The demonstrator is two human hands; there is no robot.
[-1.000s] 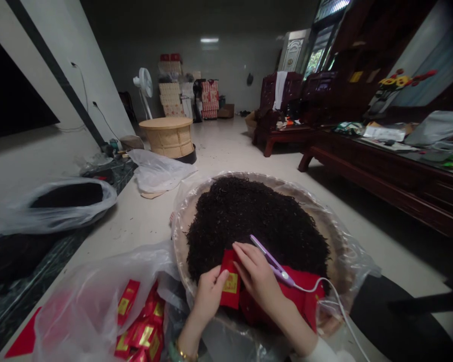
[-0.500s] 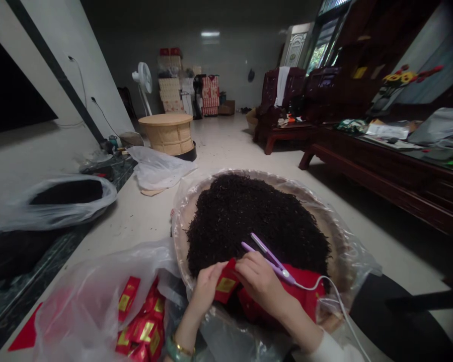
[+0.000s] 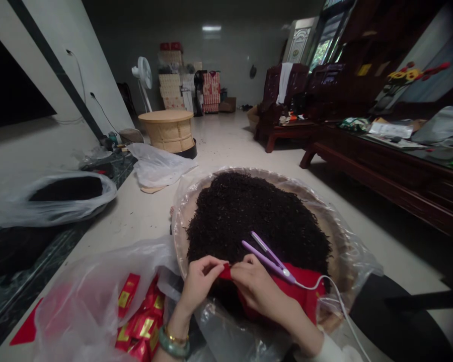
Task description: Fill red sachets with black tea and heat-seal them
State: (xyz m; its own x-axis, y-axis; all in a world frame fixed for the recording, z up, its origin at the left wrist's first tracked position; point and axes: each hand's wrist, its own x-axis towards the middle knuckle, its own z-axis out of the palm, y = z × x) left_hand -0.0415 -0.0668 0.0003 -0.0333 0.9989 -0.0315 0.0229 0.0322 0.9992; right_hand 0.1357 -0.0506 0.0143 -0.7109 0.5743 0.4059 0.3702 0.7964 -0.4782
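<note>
Bangle and gold bracelet were worn on the left wrist. Over the round tray's (image 3: 181,236) near edge, a red packet (image 3: 225,272) was held between both hands — its left end pinched by thumb and fingers of the left hand (image 3: 198,282), its right end grasped by the curled fingers of the right hand (image 3: 253,285). Red-and-gold packets (image 3: 145,327) were contained in a clear plastic bag (image 3: 94,281), beside the tray's near-left edge. Red material (image 3: 304,295) was laid inside the near-right edge, with a purple clamp tool (image 3: 264,258) placed partly over it — arms spread, white cord (image 3: 342,304) trailed over the near-right rim. Dark shredded leaves (image 3: 252,216) were heaped across the tray's middle, up to the far edge. Beyond, a wood-topped drum stand (image 3: 168,131) and white fan (image 3: 145,73) were seen.
</note>
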